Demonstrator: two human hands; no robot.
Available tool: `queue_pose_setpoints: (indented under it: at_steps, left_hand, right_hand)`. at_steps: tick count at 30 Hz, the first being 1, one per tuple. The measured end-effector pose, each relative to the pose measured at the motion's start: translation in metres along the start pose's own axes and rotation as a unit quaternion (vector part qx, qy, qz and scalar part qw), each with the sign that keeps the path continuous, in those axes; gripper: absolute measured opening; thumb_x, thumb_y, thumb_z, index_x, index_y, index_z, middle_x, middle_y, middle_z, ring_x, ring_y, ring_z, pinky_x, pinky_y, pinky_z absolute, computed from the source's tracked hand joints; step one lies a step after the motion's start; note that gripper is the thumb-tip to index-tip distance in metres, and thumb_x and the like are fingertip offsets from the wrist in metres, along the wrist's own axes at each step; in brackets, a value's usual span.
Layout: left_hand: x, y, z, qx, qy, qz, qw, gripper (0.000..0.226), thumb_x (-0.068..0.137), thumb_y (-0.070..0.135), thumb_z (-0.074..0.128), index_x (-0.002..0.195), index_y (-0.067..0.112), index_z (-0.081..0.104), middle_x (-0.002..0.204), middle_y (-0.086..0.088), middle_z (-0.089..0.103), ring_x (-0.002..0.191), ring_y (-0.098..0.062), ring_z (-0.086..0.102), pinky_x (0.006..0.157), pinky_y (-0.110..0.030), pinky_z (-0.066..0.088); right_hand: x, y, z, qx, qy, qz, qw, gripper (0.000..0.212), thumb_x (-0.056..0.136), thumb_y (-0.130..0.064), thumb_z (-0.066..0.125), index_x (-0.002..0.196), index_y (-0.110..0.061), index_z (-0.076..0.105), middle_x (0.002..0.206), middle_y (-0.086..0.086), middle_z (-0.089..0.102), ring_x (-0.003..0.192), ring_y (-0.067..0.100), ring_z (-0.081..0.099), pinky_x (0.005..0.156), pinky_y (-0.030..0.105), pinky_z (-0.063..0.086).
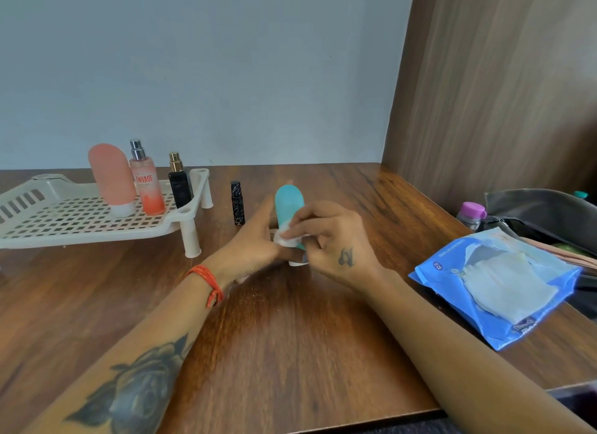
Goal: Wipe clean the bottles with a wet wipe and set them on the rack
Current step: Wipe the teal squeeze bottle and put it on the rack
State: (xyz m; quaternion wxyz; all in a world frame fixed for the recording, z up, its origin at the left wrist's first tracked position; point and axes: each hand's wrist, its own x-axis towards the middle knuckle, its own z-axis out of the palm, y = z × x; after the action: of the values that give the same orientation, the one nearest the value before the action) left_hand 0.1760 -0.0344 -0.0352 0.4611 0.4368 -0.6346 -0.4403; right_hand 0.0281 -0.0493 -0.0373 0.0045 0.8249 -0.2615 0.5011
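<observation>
Upright at the table's centre stood the teal soft-plastic squeeze bottle (288,204), cap down; the left hand (255,239) clasped its lower part, likely to steady it, while the right hand (329,236) pinched a white wet wipe (288,238) against it. At ten o'clock, the cream perforated plastic rack (80,220) already held three bottles; a black patterned tube (237,202) stood between, probably unwiped. At three o'clock lay the blue wipes packet (497,291).

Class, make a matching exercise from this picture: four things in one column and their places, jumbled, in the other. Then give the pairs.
Things
1. tall pink plastic bottle
2. teal plastic bottle with white cap
3. slim black patterned tube
4. blue wet wipe packet

Places
A. standing on the wooden table beside the rack
B. lying at the table's right edge
C. held between both hands
D. standing on the white rack

Pairs: 1-D, 2-C, 3-A, 4-B
</observation>
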Motion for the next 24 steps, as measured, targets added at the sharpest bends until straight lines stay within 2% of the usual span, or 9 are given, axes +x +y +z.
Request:
queue_pose_setpoints:
  at_steps: [3, 7, 11, 13, 16, 17, 19, 21, 24]
  left_hand:
    - [0.001, 0.000, 0.000, 0.011, -0.003, -0.013, 1.000, 0.110, 0.060, -0.013, 0.078, 0.140, 0.041, 0.024, 0.112, -0.015, 0.060, 0.095, -0.026, 0.067, 0.082, -0.039, 0.056]
    - [0.001, 0.000, 0.001, 0.027, -0.004, -0.003, 1.000, 0.107, 0.059, -0.006, 0.081, 0.138, 0.043, 0.027, 0.116, -0.011, 0.059, 0.099, -0.024, 0.066, 0.088, -0.043, 0.054]
    - [0.001, -0.003, -0.001, -0.004, -0.006, 0.003, 1.000, 0.110, 0.058, -0.010, 0.080, 0.137, 0.048, 0.028, 0.123, -0.009, 0.056, 0.107, -0.027, 0.063, 0.090, -0.050, 0.052]
    - [0.001, -0.002, -0.001, 0.012, -0.007, 0.010, 1.000, 0.112, 0.059, -0.007, 0.081, 0.137, 0.051, 0.025, 0.122, -0.009, 0.057, 0.108, -0.025, 0.062, 0.090, -0.046, 0.052]
    - [0.001, -0.002, -0.001, 0.023, -0.009, 0.009, 1.000, 0.115, 0.059, -0.005, 0.082, 0.140, 0.050, 0.020, 0.119, -0.011, 0.058, 0.100, -0.025, 0.066, 0.087, -0.039, 0.054]
    - [0.001, -0.001, -0.001, 0.018, -0.008, 0.006, 1.000, 0.116, 0.059, -0.007, 0.081, 0.141, 0.048, 0.020, 0.118, -0.011, 0.058, 0.097, -0.025, 0.067, 0.085, -0.038, 0.055]
    - [0.002, -0.002, -0.001, 0.005, -0.004, 0.003, 1.000, 0.116, 0.059, -0.010, 0.080, 0.141, 0.047, 0.021, 0.117, -0.013, 0.058, 0.096, -0.026, 0.068, 0.083, -0.040, 0.056]
    - [0.003, -0.002, -0.001, -0.005, -0.008, 0.005, 1.000, 0.115, 0.059, -0.011, 0.079, 0.140, 0.047, 0.023, 0.120, -0.013, 0.058, 0.099, -0.026, 0.067, 0.084, -0.042, 0.056]
    - [0.003, -0.003, -0.002, -0.003, -0.008, 0.012, 1.000, 0.113, 0.060, -0.011, 0.078, 0.140, 0.048, 0.024, 0.122, -0.010, 0.056, 0.107, -0.025, 0.062, 0.083, -0.038, 0.055]
  right_hand:
    - [0.001, 0.011, -0.008, 0.017, 0.026, 0.046, 0.998, 0.024, 0.063, 0.005, 0.065, 0.074, -0.014, 0.075, 0.081, 0.000, 0.070, 0.074, 0.008, 0.064, 0.067, 0.015, 0.051]
    - [0.006, 0.013, 0.000, -0.012, 0.124, 0.089, 0.988, 0.023, 0.074, 0.001, 0.068, 0.092, -0.013, 0.074, 0.090, 0.003, 0.071, 0.080, 0.002, 0.059, 0.070, 0.009, 0.047]
    - [0.001, 0.005, 0.003, 0.009, 0.063, 0.042, 0.997, 0.020, 0.075, 0.002, 0.067, 0.088, -0.011, 0.075, 0.090, 0.002, 0.067, 0.084, 0.005, 0.059, 0.075, 0.011, 0.048]
    - [-0.001, 0.007, -0.002, 0.018, -0.001, 0.024, 1.000, 0.019, 0.070, 0.002, 0.071, 0.082, -0.012, 0.076, 0.086, -0.001, 0.066, 0.081, 0.004, 0.059, 0.073, 0.011, 0.049]
    - [0.000, 0.016, -0.014, 0.062, -0.067, 0.062, 0.994, 0.014, 0.067, -0.003, 0.076, 0.077, -0.013, 0.076, 0.081, -0.007, 0.064, 0.076, 0.002, 0.059, 0.068, 0.011, 0.049]
    - [0.002, 0.018, -0.016, 0.062, -0.063, 0.077, 0.993, 0.014, 0.067, -0.003, 0.075, 0.076, -0.014, 0.076, 0.080, -0.007, 0.065, 0.075, 0.004, 0.061, 0.066, 0.015, 0.052]
    - [0.003, 0.019, -0.015, 0.037, -0.005, 0.092, 0.995, 0.017, 0.067, -0.001, 0.075, 0.076, -0.015, 0.076, 0.080, -0.004, 0.068, 0.073, 0.008, 0.063, 0.065, 0.024, 0.055]
    - [0.004, 0.013, -0.010, 0.013, 0.055, 0.088, 0.995, 0.019, 0.069, -0.001, 0.074, 0.080, -0.017, 0.075, 0.084, -0.001, 0.069, 0.075, 0.008, 0.063, 0.066, 0.021, 0.053]
    - [0.000, 0.005, -0.002, 0.008, 0.005, 0.046, 0.999, 0.022, 0.071, 0.001, 0.070, 0.084, -0.016, 0.075, 0.087, 0.000, 0.067, 0.080, 0.007, 0.060, 0.070, 0.015, 0.050]
